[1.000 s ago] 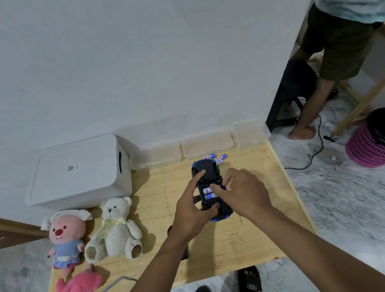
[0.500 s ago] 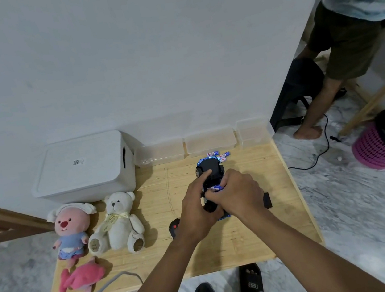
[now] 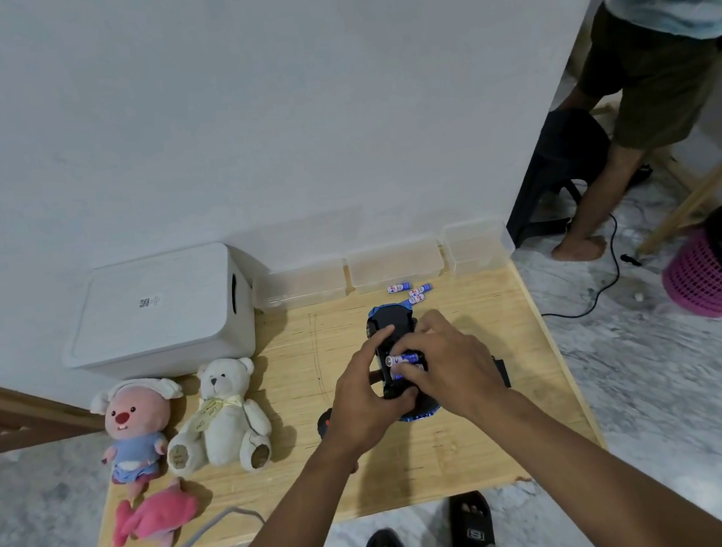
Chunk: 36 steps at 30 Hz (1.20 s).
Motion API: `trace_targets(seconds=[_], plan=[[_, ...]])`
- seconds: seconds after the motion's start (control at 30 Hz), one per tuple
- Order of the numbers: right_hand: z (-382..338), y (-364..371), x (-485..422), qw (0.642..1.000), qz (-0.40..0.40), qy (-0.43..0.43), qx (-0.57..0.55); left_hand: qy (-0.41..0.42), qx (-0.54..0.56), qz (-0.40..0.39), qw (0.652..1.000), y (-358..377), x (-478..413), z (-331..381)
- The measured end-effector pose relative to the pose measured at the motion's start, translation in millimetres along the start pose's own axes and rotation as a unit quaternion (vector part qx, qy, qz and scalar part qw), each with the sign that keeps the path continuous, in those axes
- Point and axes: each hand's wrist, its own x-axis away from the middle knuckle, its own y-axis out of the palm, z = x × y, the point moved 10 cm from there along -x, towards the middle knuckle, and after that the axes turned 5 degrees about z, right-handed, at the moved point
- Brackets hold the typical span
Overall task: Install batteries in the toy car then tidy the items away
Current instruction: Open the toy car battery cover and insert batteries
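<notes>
Where the light wooden table (image 3: 468,457) has its near left corner, a pink plush fish (image 3: 152,520) lies flat. Beyond it, a pink-faced plush animal in blue (image 3: 132,426) and a cream teddy bear (image 3: 225,413) sit side by side.

At mid-table my left hand (image 3: 364,407) grips the black-and-blue plastic toy car (image 3: 391,320), which lies underside up. My thumb curls round its near end and my forefinger rests along the underside. My right hand (image 3: 451,367), fingers curled, pinches a blue-and-white cylindrical battery (image 3: 403,358) that lies crosswise in the car's open bay. A small black object with a red spot (image 3: 324,424) lies just left of my left wrist, mostly hidden. A flat black piece (image 3: 503,371) lies just right of my right hand.

Just past the car's far end lie three loose batteries (image 3: 413,293) of the same colours. Behind them a row of clear plastic tubs (image 3: 395,266) stands against the wall. At the far left is a white lidded storage box (image 3: 160,310).
</notes>
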Motion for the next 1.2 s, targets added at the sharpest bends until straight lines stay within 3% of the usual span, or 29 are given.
trace_targets(seconds=[0.1,0.23,0.43,0.57,0.7,0.8,0.97,1.2], plan=[[3.9,-11.7,0.6,0.996,0.044,-0.006,-0.077,-0.003,0.010,-0.005,1.000,-1.4,1.5,1.3],[36.7,-14.8,4.2,0.961,0.053,0.152,-0.226,-0.014,0.032,-0.013,0.999,-3.6,1.4,1.5],[57.6,0.8,9.2,0.929,0.009,0.251,-0.270,-0.015,0.037,-0.027,0.999,-3.3,-1.2,1.2],[58.2,-1.8,13.1,0.936,0.035,0.265,-0.230,-0.014,0.034,-0.026,0.999,-3.0,-1.1,0.9],[39.8,-4.0,17.6,0.973,0.023,0.214,-0.085,-0.002,0.028,-0.013,1.000,-3.5,-2.2,0.9],[26.4,-12.0,16.9,0.980,0.059,0.186,-0.033,0.011,0.018,0.000,1.000,-3.2,-2.9,2.6],[20.3,-4.8,13.4,0.977,0.049,0.206,-0.017,0.035,-0.002,0.025,0.999,-3.1,-1.6,5.1],[35.7,18.2,13.4,0.947,0.000,0.287,-0.147,0.043,-0.031,0.026,0.998,-5.1,-0.6,-5.1]])
